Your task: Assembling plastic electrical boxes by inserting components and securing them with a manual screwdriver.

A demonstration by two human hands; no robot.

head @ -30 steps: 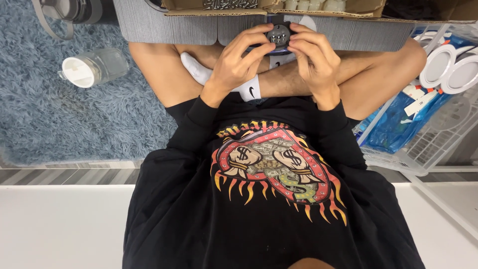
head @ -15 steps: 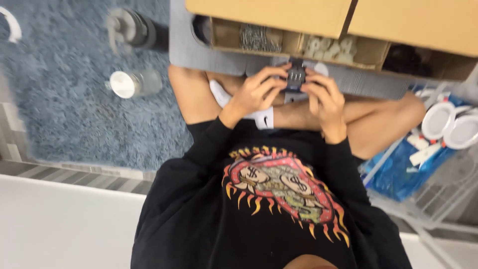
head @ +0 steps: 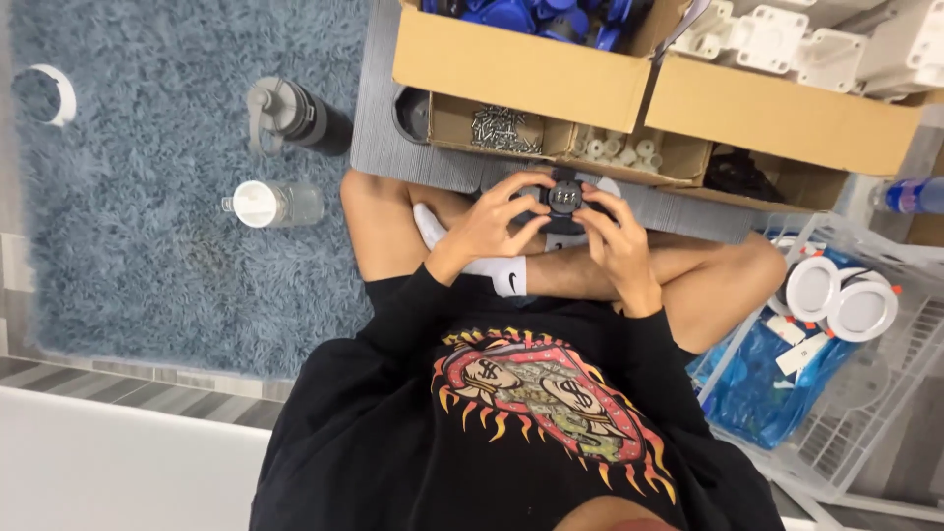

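Head view: I am gripping a small round black plastic part (head: 563,197) between my left hand (head: 489,224) and right hand (head: 618,241), fingers closed around it above my crossed legs, fitting it together; next, steady thumb pressure. Shallow cardboard tray of metal screws (head: 503,129) lying just beyond.

small black part (head: 564,200): mostly hidden by fingers | blue bottle (head: 910,195): cut off right
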